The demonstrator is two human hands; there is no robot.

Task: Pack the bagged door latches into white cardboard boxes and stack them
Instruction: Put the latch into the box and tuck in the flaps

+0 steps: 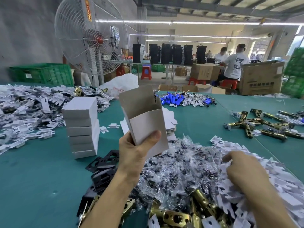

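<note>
Your left grip (136, 150) is wrapped round an open white box (148, 127), held up above the middle of the tabletop (41, 178). Your right grip (243, 168) is curled into the white cards (238, 191) by the front right edge, can't tell if it's pinching any. The stack of closed boxes (82, 125) sits left of it all.

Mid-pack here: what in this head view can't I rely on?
Head view only.
The open box in the left hand: its front wall hides the bottom, contents unknown.
The right hand: fingertips buried among white card inserts, grip unclear.
The stack of closed boxes: contents hidden by their walls.
The brass latches: cut off by the bottom edge.
</note>
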